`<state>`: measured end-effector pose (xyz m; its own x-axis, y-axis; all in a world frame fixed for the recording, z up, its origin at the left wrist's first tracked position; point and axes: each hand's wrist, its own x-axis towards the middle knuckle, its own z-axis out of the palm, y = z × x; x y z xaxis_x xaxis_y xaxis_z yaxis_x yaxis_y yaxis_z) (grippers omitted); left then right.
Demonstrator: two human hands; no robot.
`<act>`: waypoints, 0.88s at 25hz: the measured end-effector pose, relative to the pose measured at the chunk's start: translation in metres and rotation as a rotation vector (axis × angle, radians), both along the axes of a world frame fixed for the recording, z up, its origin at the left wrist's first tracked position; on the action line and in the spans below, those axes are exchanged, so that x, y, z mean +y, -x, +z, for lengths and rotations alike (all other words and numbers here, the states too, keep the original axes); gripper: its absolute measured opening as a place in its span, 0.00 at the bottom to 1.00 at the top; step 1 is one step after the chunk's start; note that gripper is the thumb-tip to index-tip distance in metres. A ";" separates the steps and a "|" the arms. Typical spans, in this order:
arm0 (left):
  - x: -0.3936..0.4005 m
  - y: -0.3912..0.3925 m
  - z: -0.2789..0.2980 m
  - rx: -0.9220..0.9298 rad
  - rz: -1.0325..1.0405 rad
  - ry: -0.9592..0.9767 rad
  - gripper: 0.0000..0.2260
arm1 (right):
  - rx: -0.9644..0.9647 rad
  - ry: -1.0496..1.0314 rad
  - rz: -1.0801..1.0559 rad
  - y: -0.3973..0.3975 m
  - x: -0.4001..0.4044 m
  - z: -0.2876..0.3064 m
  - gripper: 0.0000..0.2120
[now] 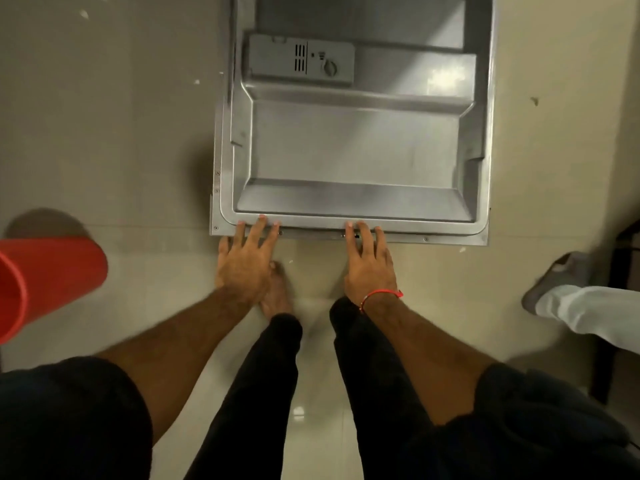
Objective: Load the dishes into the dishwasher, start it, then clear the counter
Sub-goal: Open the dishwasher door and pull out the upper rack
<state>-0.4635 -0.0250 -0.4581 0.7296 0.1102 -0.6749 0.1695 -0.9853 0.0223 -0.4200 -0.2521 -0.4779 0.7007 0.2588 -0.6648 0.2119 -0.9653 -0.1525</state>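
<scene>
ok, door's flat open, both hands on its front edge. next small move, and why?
Probably lift the dishwasher door up toward closed. Both the left hand and right hand lay straight fingers over its near edge, with no dish on the door or in either hand. Whether the racks are loaded is out of view.

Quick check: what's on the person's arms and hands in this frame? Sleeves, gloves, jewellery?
Both hands bare, no gloves: left hand, right hand. Forearms uncovered; dark short sleeves end near the elbows. A thin red thread bracelet circles the right wrist. No rings or watch visible, and nothing on the left wrist.
</scene>
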 end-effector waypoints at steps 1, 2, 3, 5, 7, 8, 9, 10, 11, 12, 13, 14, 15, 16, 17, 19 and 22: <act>0.002 -0.001 -0.010 0.040 -0.009 0.012 0.36 | 0.022 -0.006 0.004 -0.001 0.000 -0.010 0.42; 0.004 0.000 -0.023 0.074 -0.018 0.024 0.35 | 0.044 -0.009 0.013 0.000 0.000 -0.023 0.42; 0.006 -0.001 -0.036 0.103 -0.018 0.034 0.35 | 0.066 -0.005 0.022 0.002 -0.002 -0.037 0.41; 0.005 -0.005 -0.055 0.158 -0.010 0.050 0.36 | 0.126 0.003 0.032 0.002 -0.007 -0.060 0.42; 0.004 -0.010 -0.067 0.202 -0.003 0.063 0.36 | 0.178 -0.010 0.047 -0.002 -0.012 -0.072 0.42; 0.004 -0.011 -0.072 0.225 0.002 0.070 0.35 | 0.200 -0.021 0.070 -0.005 -0.016 -0.075 0.43; 0.006 -0.011 -0.074 0.243 0.008 0.085 0.34 | 0.227 -0.035 0.096 -0.010 -0.018 -0.073 0.43; 0.008 -0.011 -0.072 0.254 0.017 0.106 0.34 | 0.261 -0.052 0.111 -0.015 -0.022 -0.070 0.42; 0.011 -0.011 -0.069 0.262 0.037 0.132 0.33 | 0.285 -0.083 0.103 -0.020 -0.025 -0.065 0.41; 0.013 -0.014 -0.063 0.260 0.066 0.159 0.33 | 0.295 -0.133 0.061 -0.028 -0.026 -0.059 0.40; 0.014 -0.019 -0.054 0.248 0.109 0.187 0.32 | 0.310 -0.199 -0.034 -0.039 -0.026 -0.051 0.38; 0.015 -0.027 -0.048 0.214 0.172 0.220 0.32 | 0.325 -0.290 -0.185 -0.052 -0.025 -0.044 0.35; 0.018 -0.041 -0.039 0.168 0.247 0.254 0.31 | 0.339 -0.385 -0.363 -0.068 -0.020 -0.035 0.32; 0.022 -0.056 -0.031 0.123 0.322 0.293 0.31 | 0.349 -0.470 -0.548 -0.086 -0.012 -0.023 0.28; 0.026 -0.076 -0.023 0.076 0.398 0.343 0.33 | 0.338 -0.541 -0.706 -0.107 -0.002 -0.012 0.26; 0.032 -0.123 -0.003 -0.027 0.553 0.465 0.35 | 0.330 -0.655 -0.907 -0.155 0.017 0.014 0.22; 0.041 -0.205 0.036 -0.181 0.762 0.619 0.30 | 0.340 -0.803 -1.008 -0.233 0.040 0.062 0.21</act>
